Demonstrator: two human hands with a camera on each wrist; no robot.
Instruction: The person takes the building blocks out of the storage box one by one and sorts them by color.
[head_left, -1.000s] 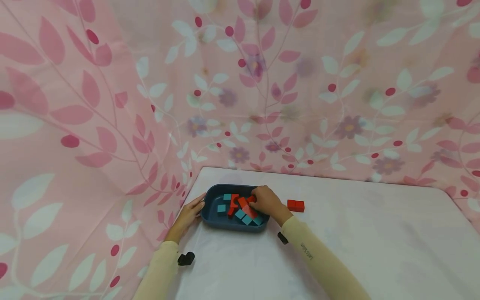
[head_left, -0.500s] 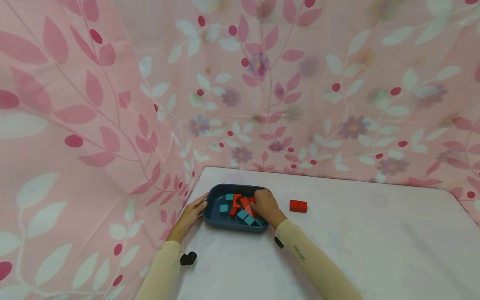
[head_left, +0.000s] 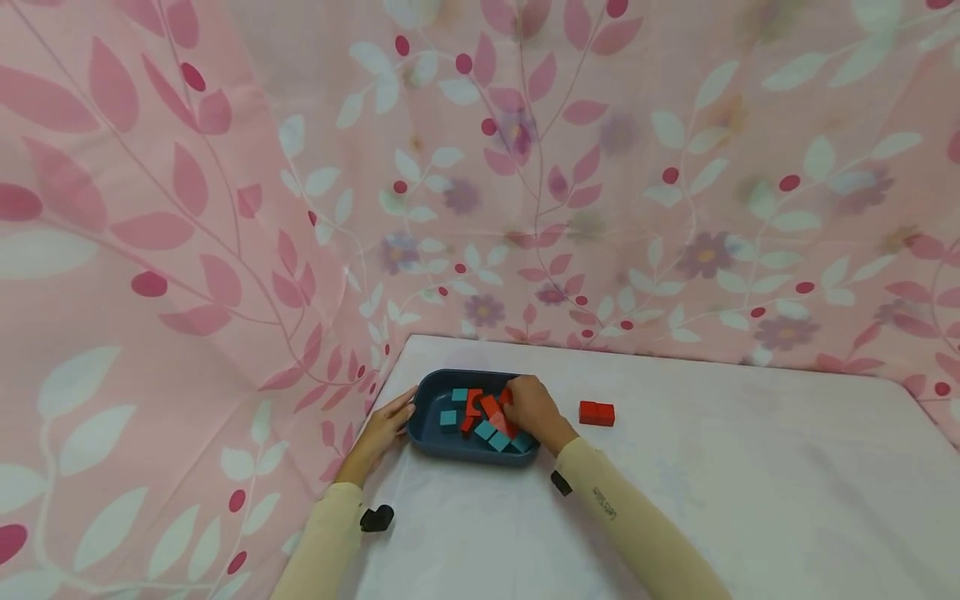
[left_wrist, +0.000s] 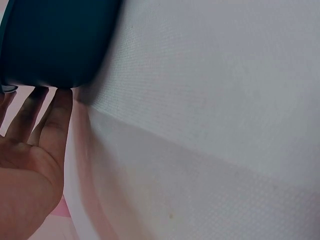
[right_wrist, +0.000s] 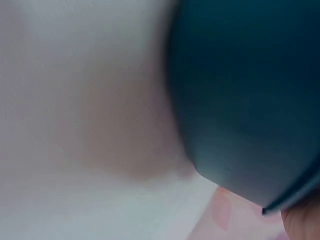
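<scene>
Dark blue tray (head_left: 431, 412) sits at the near-left corner of the white worktop (head_left: 712, 492), long axis running left to right. It holds red and teal blocks (head_left: 480, 417) in a loose heap. Right hand (head_left: 529, 408) is inside the tray over its right half, fingers curled down onto the red blocks; whether its grip has closed on one cannot be told. Left hand (head_left: 384, 427) lies against the tray's left outer wall, fingers straight, grip apart. Tray's left side is close to the worktop's left edge and the pink leaf-print curtain (head_left: 187, 250). Two red blocks (head_left: 596, 412) lie joined just right of the tray. Open worktop extends right and forward.
</scene>
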